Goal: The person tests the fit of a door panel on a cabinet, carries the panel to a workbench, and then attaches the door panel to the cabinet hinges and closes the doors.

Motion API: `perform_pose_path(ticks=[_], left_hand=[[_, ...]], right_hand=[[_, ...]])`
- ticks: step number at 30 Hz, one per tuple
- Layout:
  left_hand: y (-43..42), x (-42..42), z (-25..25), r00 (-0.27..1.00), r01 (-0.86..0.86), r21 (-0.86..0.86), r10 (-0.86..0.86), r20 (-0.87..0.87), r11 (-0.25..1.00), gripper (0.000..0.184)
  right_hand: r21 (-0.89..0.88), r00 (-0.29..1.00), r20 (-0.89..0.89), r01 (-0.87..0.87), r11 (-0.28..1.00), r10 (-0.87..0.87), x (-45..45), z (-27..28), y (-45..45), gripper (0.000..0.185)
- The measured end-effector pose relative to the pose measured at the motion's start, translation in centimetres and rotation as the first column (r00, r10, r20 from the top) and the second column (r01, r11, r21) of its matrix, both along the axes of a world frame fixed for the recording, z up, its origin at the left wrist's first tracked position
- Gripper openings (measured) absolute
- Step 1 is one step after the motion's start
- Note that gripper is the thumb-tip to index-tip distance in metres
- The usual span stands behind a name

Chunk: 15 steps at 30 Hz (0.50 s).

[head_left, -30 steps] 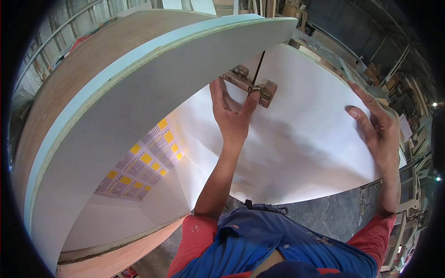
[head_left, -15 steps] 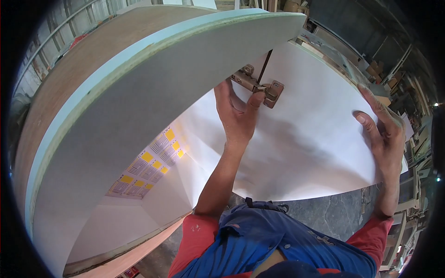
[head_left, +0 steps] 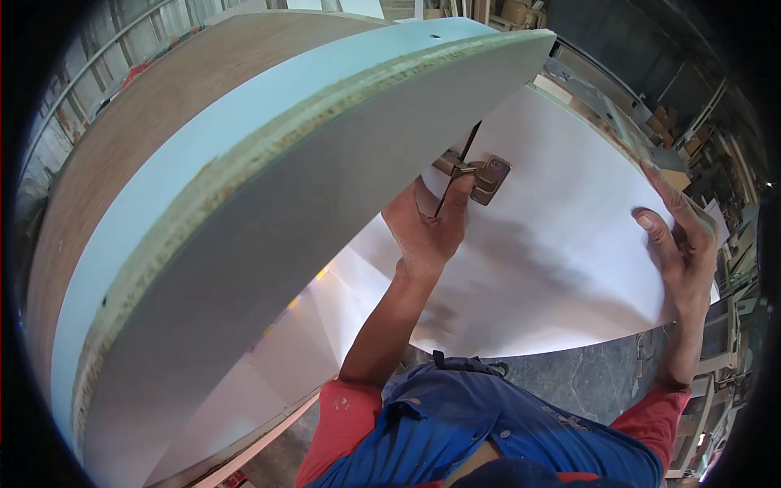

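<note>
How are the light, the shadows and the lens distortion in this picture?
Head view: strong fisheye bending, black rounded corners; soft shadows on the white panel beside the left hand; the panel's lower part very bright; workshop background dim at upper right.

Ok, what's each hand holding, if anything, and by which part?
The left hand seems to hold the metal hinge near its joint, fingers partly hidden. The right hand grips the white panel by its edge, thumb on the face.
</note>
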State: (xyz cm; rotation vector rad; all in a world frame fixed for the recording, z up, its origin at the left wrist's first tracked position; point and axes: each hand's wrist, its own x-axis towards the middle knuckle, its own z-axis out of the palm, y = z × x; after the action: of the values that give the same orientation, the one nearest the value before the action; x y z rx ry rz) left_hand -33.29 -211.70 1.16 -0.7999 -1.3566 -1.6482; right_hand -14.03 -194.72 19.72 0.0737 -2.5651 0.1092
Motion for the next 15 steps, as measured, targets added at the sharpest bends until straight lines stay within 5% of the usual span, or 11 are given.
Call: perform_pose_path(ticks=[15], left_hand=[[-0.9, -0.7, 2.1, 0.998, -0.064, -0.085, 0.063, -0.014, 0.994, 0.077]], right_hand=[[0.090, 0.998, -0.054, 0.031, 0.995, -0.026, -0.6, 0.1, -0.9, 0.049]])
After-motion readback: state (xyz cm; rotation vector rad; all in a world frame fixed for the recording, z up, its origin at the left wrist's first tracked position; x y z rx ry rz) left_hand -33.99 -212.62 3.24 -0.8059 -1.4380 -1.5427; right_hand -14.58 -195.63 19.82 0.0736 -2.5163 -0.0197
